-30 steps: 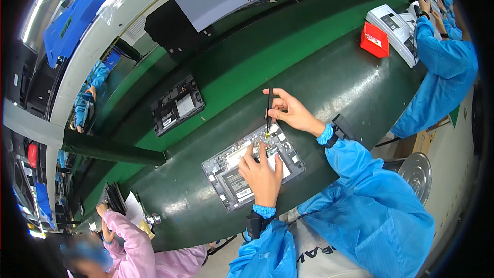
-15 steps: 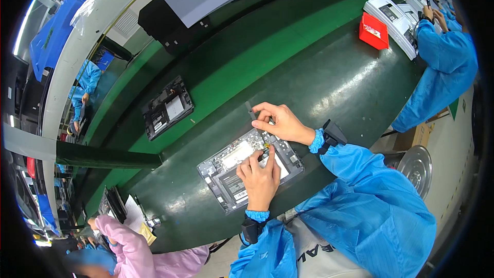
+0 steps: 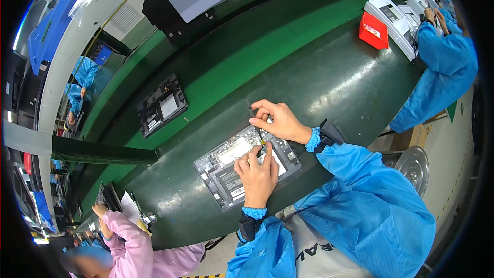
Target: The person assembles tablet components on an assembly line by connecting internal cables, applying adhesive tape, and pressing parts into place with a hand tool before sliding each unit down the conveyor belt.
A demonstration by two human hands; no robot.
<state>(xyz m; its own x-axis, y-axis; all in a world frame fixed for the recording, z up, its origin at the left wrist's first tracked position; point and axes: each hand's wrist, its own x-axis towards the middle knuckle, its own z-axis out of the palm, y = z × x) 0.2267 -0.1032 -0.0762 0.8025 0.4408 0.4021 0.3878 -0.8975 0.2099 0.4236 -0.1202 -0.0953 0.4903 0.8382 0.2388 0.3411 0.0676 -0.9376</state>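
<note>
An opened laptop base (image 3: 210, 191) lies on the green bench in front of me, its circuit board and black battery exposed. My left hand (image 3: 257, 177) reaches over it with fingers apart, index fingertip touching the board beside a small yellow piece (image 3: 263, 143). What lies under those fingertips is partly hidden. Above the base's far edge, my right hand (image 3: 283, 122) pinches a thin dark strip (image 3: 250, 107) between thumb and fingers. The strip stands tilted, its lower end hidden by the hand.
A second opened laptop base (image 3: 163, 105) rests further back on the left. A green-wrapped post (image 3: 103, 153) juts in from the left. At the far right are a red bin (image 3: 373, 31) and white device casings (image 3: 388, 15), near a blue-sleeved co-worker. Someone in pink (image 3: 131, 237) works at lower left.
The view has shifted slightly, so the bench things sit a little further left. Both hands stay at nearly the same places on the laptop base, the right still pinching the strip.
</note>
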